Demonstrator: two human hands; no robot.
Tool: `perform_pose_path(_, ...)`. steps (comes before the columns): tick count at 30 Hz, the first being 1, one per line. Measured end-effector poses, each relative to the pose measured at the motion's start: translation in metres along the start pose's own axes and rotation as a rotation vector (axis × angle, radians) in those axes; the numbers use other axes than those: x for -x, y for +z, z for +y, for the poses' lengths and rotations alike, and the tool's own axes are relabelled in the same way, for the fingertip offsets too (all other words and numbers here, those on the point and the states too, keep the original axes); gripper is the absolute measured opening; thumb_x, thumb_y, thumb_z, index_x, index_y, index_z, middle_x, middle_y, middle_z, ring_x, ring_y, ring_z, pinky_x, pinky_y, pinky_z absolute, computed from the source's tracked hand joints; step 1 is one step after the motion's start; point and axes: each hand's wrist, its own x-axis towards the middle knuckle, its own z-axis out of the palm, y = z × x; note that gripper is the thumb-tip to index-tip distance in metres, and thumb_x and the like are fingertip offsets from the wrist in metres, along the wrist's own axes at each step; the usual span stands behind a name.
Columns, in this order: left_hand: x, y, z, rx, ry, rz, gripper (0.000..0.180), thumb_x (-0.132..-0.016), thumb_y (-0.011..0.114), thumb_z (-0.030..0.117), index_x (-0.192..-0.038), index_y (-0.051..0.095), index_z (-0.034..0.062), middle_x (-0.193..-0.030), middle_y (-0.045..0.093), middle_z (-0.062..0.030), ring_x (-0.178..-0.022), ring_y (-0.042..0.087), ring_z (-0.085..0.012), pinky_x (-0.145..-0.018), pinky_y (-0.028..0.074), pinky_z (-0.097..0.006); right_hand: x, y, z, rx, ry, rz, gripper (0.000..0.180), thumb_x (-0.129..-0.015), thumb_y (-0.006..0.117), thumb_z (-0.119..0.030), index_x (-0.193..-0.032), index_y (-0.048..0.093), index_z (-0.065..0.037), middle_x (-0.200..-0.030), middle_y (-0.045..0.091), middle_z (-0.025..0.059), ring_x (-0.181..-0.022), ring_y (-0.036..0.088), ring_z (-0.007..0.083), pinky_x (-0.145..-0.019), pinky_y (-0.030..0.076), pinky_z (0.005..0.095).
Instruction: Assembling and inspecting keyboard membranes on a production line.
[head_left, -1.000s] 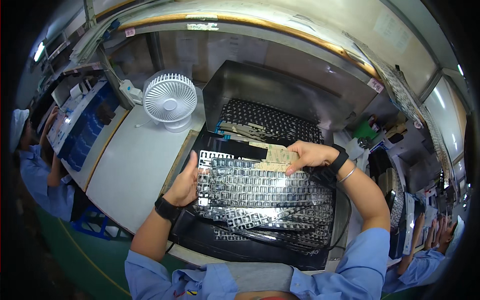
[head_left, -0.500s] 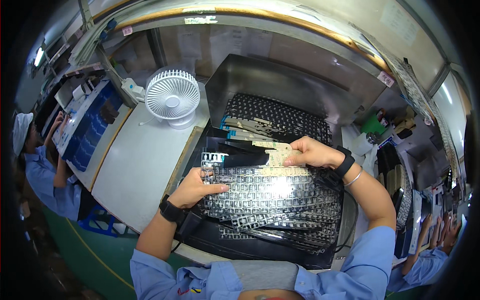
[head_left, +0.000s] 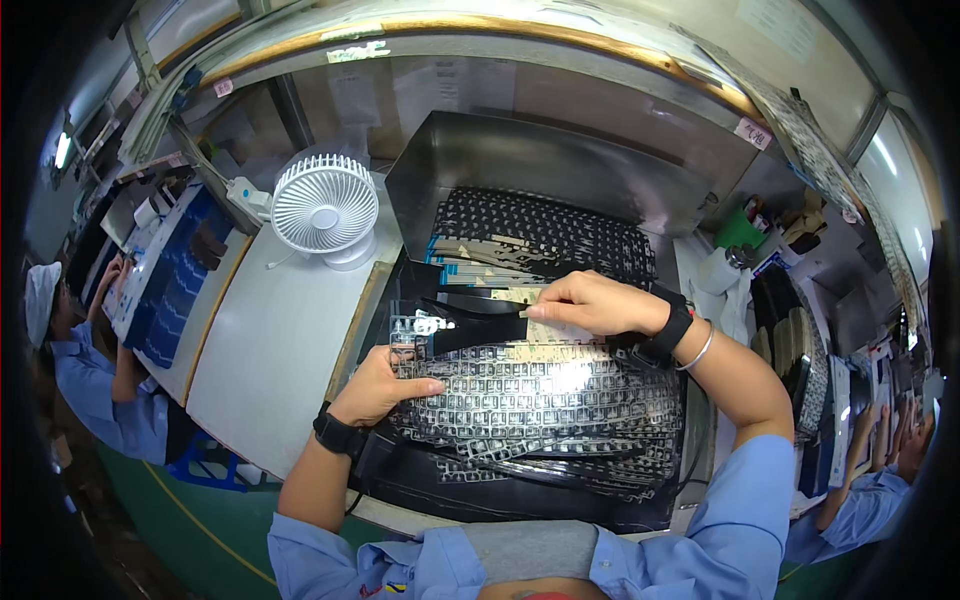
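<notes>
A shiny sheet with rows of square cut-outs (head_left: 540,400) lies on similar sheets in front of me. My left hand (head_left: 372,388) grips its left edge, thumb on top and fingers partly hidden beneath. Along the far edge runs a beige strip of backing paper (head_left: 545,350). At that strip my right hand (head_left: 590,303) is closed, thumb and forefinger pinching a beige edge. Between the hands a glossy black strip (head_left: 480,333) stands raised, with a white piece (head_left: 428,325) at its left end. Behind are black patterned sheets (head_left: 545,225) and several layered strips with blue ends (head_left: 470,272).
A dark metal tray with a raised back wall (head_left: 560,160) surrounds the sheets. On the pale table at left stands a white fan (head_left: 325,215). Two co-workers sit at either side, one in a white cap (head_left: 42,300). A green container (head_left: 742,228) is at the right.
My right hand has moved left along the beige strip, and its fingers have closed in a pinch. My left hand keeps its grip. The whole view has shifted slightly.
</notes>
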Motion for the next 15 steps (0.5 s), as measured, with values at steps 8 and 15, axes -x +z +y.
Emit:
perform_pose_path(8, 0.002, 0.002, 0.003, 0.137, -0.055, 0.009, 0.035, -0.073, 0.072, -0.001, -0.104, 0.058, -0.0049, -0.098, 0.064, -0.0087, -0.086, 0.060, -0.0115, -0.078, 0.050, -0.027, 0.003, 0.007, -0.007, 0.024, 0.011, -0.030, 0.030, -0.073, 0.074, -0.030, -0.080, 0.066, -0.001, -0.063, 0.060, 0.0066, -0.059, 0.056, 0.0131, -0.056, 0.044, 0.0295)
perform_pose_path(15, -0.002, 0.001, -0.001, 0.020, -0.047, 0.035, 0.038, -0.070, 0.074, -0.001, -0.103, 0.057, -0.0057, -0.098, 0.064, -0.0100, -0.085, 0.061, -0.0131, -0.078, 0.051, -0.027, -0.012, 0.007, 0.021, -0.492, 0.232, -0.114, 0.023, -0.082, 0.069, -0.022, -0.090, 0.068, -0.001, -0.076, 0.065, 0.0004, -0.066, 0.054, 0.0037, -0.061, 0.045, 0.0198)
